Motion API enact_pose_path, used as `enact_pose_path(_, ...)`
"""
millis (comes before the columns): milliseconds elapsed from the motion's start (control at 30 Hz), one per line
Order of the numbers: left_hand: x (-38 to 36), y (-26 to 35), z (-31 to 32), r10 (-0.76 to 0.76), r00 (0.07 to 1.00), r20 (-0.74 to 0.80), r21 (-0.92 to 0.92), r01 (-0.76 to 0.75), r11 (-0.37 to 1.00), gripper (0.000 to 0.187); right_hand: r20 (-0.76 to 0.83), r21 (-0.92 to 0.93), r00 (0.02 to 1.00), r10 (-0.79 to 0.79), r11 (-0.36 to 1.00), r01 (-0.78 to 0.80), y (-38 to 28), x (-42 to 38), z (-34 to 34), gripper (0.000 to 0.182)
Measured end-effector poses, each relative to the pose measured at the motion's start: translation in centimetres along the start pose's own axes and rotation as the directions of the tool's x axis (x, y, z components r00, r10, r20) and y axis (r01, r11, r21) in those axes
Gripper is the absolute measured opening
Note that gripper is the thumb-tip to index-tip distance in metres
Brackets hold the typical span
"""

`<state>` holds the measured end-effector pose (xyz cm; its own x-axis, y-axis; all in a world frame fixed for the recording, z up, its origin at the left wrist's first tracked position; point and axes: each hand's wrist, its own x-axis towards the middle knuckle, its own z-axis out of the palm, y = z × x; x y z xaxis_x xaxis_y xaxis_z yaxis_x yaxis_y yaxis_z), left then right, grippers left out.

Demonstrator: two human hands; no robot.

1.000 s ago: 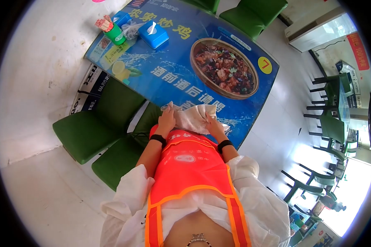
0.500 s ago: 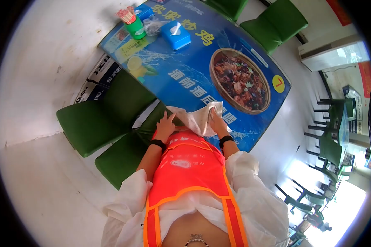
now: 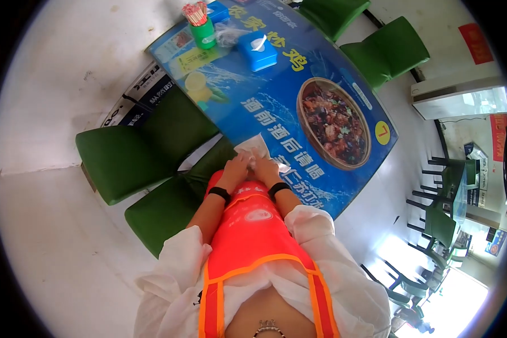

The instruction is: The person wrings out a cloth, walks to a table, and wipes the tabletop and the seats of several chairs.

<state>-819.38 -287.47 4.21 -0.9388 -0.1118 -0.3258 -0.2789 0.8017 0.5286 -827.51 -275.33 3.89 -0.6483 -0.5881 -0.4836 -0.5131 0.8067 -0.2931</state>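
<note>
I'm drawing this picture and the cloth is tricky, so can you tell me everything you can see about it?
The cloth is pale, nearly white, and looks like thin, soft fabric. It's bunched up and creased, with a corner poking out beyond the fingers. The left hand and right hand hold it close together, hiding part of it. It's just past the top of the red apron, by the blue table's near edge. I can't tell whether it touches the table.

Green chairs (image 3: 129, 160) flank the blue table (image 3: 220, 117) beside a scuffed white wall (image 3: 56, 84), bright light beyond
</note>
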Motion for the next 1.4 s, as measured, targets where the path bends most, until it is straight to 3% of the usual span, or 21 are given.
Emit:
enact_pose_path(67,-0.1,0.5,1.5,0.059,0.995,-0.076,0.088,-0.052,0.995,0.05,-0.005,-0.001,0.999,0.052,0.999,-0.052,1.5,-0.9,-0.3,0.059)
enact_pose_path(200,0.2,2.9,3.0,0.141,0.989,-0.05,0.122,-0.134,0.983,0.048,-0.048,0.091,0.99,0.134,0.987,-0.129,5.8,-2.9,-0.5,0.063)
enact_pose_path(233,0.3,3.8,3.2,0.183,0.982,-0.039,0.123,-0.177,0.976,0.048,0.06,0.133,0.98,0.188,0.972,-0.195,6.9,-3.4,-0.9,0.071)
enact_pose_path(300,0.4,5.8,3.7,0.243,0.97,-0.021,0.121,-0.238,0.964,0.047,0.052,0.166,0.964,0.259,0.95,-0.264,9.1,-5.2,-1.2,0.072)
enact_pose_path(400,1.1,9.1,4.2,0.339,0.94,0.042,0.048,-0.341,0.939,0.043,0.04,0.249,0.938,0.345,0.906,-0.344,14.0,-8.2,-0.6,0.074)
enact_pose_path(467,1.2,11.0,4.2,0.382,0.904,0.19,0.016,-0.392,0.92,0.04,0.017,0.298,0.882,0.471,0.84,-0.454,17.3,-10.6,0.2,0.075)
enact_pose_path(667,0.7,10.4,6.9,0.472,0.871,0.138,0.042,-0.481,0.876,0.037,0.144,0.353,0.737,0.661,0.662,-0.662,23.1,-17.8,1.0,0.077)
enact_pose_path(733,1.1,9.8,7.4,0.447,0.884,0.136,0.035,-0.455,0.89,0.038,0.088,0.317,0.764,0.64,0.709,-0.63,23.4,-17.8,1.4,0.077)
enact_pose_path(800,0.5,8.8,7.5,0.482,0.874,0.062,0.085,-0.486,0.87,0.041,0.117,0.414,0.733,0.67,0.638,-0.649,22.7,-17.0,1.7,0.075)
enact_pose_path(867,0.2,7.8,7.1,0.455,0.89,0.036,0.175,-0.453,0.874,0.042,0.083,0.421,0.76,0.644,0.669,-0.613,21.6,-15.2,1.3,0.072)
enact_pose_path(933,0.5,6.9,5.8,0.438,0.899,0.012,0.266,-0.426,0.865,0.043,-0.009,0.448,0.862,0.507,0.772,-0.45,20.2,-12.9,0.3,0.07)
enact_pose_path(1000,0.9,5.8,4.1,0.247,0.968,-0.03,0.411,-0.213,0.886,0.043,0.008,0.444,0.888,0.46,0.794,-0.415,18.1,-9.9,-0.6,0.069)
enact_pose_path(1033,1.1,4.6,4.0,0.24,0.97,-0.031,0.412,-0.207,0.888,0.043,0.02,0.415,0.927,0.375,0.84,-0.349,16.8,-8.3,-1.0,0.069)
enact_pose_path(1067,1.2,3.3,3.7,0.174,0.976,-0.129,0.393,-0.111,0.913,0.042,0.032,0.384,0.957,0.287,0.881,-0.277,15.5,-6.8,-1.3,0.068)
enact_pose_path(1133,1.7,1.4,2.4,0.097,0.968,-0.23,0.361,-0.007,0.933,0.042,-0.009,0.377,0.974,0.226,0.903,-0.206,12.4,-3.6,-1.2,0.066)
enact_pose_path(1200,2.5,-0.2,0.1,0.046,0.977,-0.207,0.122,-0.02,0.992,0.038,-0.026,0.217,0.992,0.121,0.97,-0.113,9.4,-0.1,-1.0,0.065)
enact_pose_path(1233,3.1,-0.9,-0.5,0.039,0.976,-0.216,0.117,-0.014,0.993,0.038,-0.109,0.082,0.992,0.064,0.995,-0.055,7.6,1.1,-1.0,0.064)
enact_pose_path(1333,4.8,-3.0,-1.7,-0.021,0.974,-0.224,0.075,0.039,0.996,0.038,-0.103,0.035,0.993,-0.057,0.997,0.061,2.8,4.7,-2.2,0.065)
enact_pose_path(1400,6.0,-4.5,-1.9,-0.034,0.949,-0.313,0.203,0.102,0.974,0.039,-0.043,-0.018,0.996,-0.082,0.997,0.081,0.1,7.3,-2.9,0.065)
